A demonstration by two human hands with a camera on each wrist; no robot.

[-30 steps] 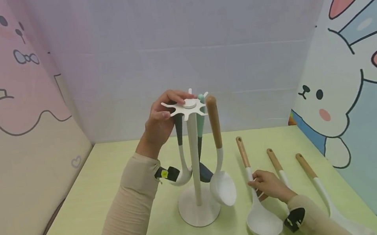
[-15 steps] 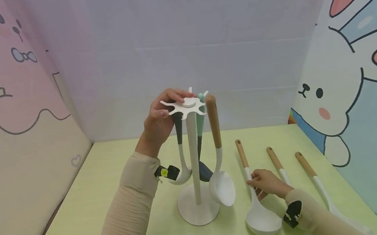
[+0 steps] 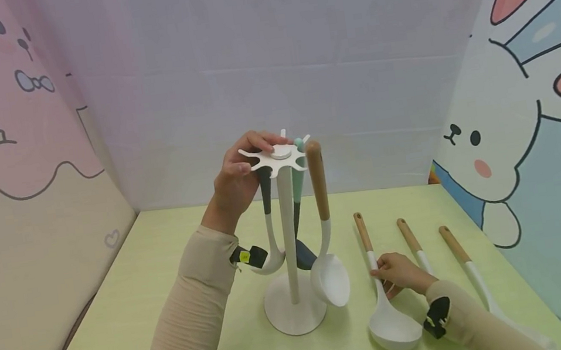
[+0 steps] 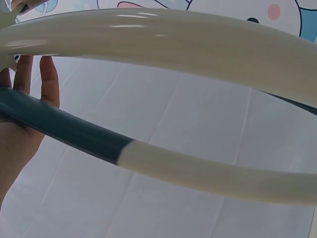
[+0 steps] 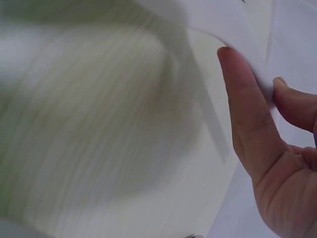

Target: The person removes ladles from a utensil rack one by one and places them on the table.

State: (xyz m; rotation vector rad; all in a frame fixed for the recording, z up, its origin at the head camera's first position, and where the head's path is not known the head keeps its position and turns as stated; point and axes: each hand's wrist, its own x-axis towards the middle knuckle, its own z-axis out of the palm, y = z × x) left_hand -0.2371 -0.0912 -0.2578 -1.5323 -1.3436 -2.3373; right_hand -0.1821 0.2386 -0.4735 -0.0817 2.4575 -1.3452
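Note:
In the head view my left hand [image 3: 238,174] grips the hooked top of a white utensil stand [image 3: 289,239], thumb and fingers around its edge. From the stand hang a white ladle with a dark handle [image 3: 266,194], a dark utensil with a mint handle [image 3: 299,187] and a white ladle with a wooden handle [image 3: 321,199]. The left wrist view has the dark handle [image 4: 69,129] passing close by the palm. My right hand [image 3: 402,274] pinches the white shaft of another wooden-handled ladle [image 3: 395,328], right of the stand. Thumb and fingertips hold that shaft in the right wrist view.
Two more wooden-handled white utensils lie to the right, one [image 3: 410,238] partly hidden by my right forearm, the other [image 3: 477,279] near the table's right side. Printed cloth walls enclose the pale green table [image 3: 118,314] on the left, back and right.
The ladle in my right hand has shifted slightly, its wooden handle end coming a little lower in the head view. My left hand and the stand stay in place.

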